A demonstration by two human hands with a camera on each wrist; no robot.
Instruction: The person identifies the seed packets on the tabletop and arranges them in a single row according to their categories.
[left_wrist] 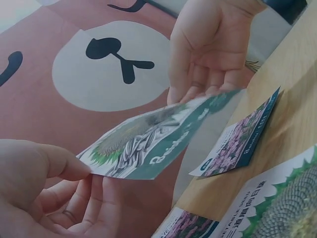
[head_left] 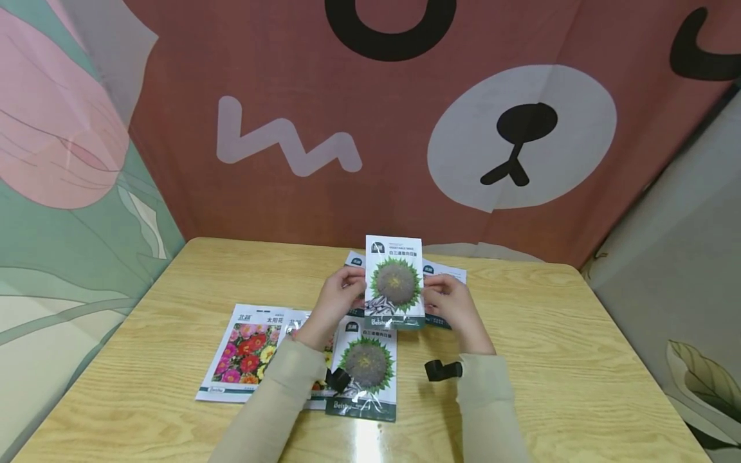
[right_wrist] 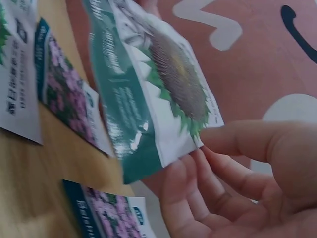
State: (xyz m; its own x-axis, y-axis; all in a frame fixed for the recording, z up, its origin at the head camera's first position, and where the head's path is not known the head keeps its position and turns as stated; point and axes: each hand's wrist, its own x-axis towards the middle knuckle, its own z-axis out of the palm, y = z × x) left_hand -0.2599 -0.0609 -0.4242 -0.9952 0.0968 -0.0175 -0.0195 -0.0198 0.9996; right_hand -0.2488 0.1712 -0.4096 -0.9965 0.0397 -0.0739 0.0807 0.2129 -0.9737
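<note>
Between both hands a sunflower seed packet (head_left: pixel 395 283) is held up above the table, its printed front facing the head camera. My left hand (head_left: pixel 338 297) pinches its left edge, thumb on the front and fingers behind, as the left wrist view shows. On the opposite edge, my right hand (head_left: pixel 453 302) pinches with thumb and fingers; the packet (right_wrist: pixel 168 84) slants in the right wrist view. Behind the held packet lie two packets with pink flowers, one a pink-flower packet (right_wrist: pixel 67 87), partly hidden. A second sunflower packet (head_left: pixel 366 370) lies flat just below the hands.
Left of it, a seed packet with red, pink and yellow flowers (head_left: pixel 246 354) lies on the wooden table (head_left: pixel 538 360). Another packet (head_left: pixel 296 318) overlaps it, mostly covered by the left forearm. A cloth with a bear print (head_left: pixel 393 148) hangs behind the table's back edge.
</note>
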